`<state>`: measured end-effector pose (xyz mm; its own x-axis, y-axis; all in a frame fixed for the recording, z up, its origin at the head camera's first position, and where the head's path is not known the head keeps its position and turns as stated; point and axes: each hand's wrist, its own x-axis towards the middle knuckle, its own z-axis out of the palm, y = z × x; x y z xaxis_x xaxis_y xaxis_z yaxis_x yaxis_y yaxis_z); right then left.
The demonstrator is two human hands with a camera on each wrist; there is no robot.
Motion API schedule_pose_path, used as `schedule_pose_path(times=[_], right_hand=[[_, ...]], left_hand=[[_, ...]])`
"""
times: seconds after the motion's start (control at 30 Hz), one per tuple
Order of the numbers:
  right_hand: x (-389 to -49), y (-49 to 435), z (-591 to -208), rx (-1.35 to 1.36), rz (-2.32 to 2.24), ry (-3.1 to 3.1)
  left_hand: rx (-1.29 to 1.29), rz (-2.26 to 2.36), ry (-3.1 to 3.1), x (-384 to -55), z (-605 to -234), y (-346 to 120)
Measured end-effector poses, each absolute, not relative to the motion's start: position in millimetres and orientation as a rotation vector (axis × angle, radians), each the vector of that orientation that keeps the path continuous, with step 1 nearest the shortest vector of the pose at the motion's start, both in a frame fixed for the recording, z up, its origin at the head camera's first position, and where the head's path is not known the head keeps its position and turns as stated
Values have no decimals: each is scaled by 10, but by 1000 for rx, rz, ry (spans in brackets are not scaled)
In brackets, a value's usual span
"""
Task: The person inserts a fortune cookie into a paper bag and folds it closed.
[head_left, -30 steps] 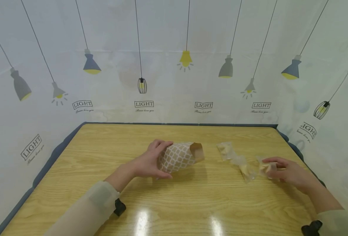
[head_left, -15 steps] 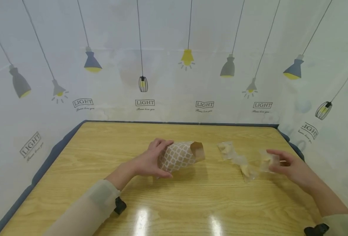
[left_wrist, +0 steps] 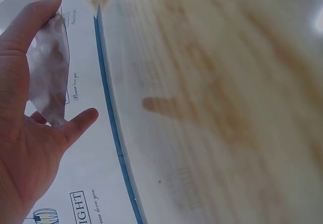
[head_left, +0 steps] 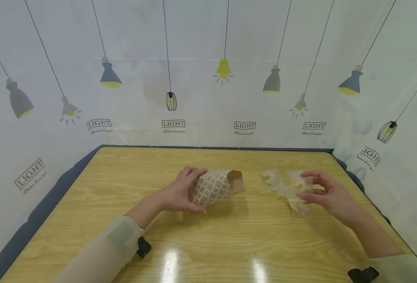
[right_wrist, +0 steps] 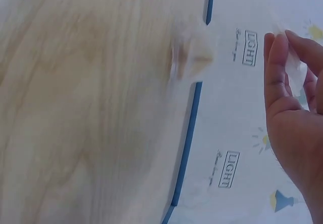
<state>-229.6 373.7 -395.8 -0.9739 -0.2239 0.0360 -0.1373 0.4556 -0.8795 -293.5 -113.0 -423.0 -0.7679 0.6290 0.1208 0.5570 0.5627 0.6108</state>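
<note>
My left hand [head_left: 175,195] grips a tan paper bag [head_left: 212,188] with a white lattice pattern, thumb on the near side and fingers over the far side. The bag lies sideways, its unsealed mouth pointing right. Part of it also shows beyond the thumb in the left wrist view, as a pale sheet [left_wrist: 49,67]. To the right, my right hand [head_left: 335,202] pinches a small clear packet [head_left: 294,179] with something pale yellow inside, raised over the other packets. One clear packet [head_left: 271,180] lies near the bag's mouth. Another packet [head_left: 298,207] lies closer to me, partly covered by the held one.
The wooden table [head_left: 105,188] has a blue edging [head_left: 208,147] along its back and sides. Behind it hangs a pale wall sheet [head_left: 134,102] printed with lamps. Bare tabletop lies in front of the bag and to its left.
My right hand has lifted its packet from the table's right side and carried it left, over the lying packets. My left hand and the bag have stayed in place.
</note>
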Motion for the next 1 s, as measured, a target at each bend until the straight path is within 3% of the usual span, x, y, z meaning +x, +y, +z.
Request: schedule_pose_path(times=[1.0], right_hand=[[-2421, 2844, -3763, -569, -1624, 2492]], left_hand=[[1011, 1035, 2696, -2942, -4222, -1186]])
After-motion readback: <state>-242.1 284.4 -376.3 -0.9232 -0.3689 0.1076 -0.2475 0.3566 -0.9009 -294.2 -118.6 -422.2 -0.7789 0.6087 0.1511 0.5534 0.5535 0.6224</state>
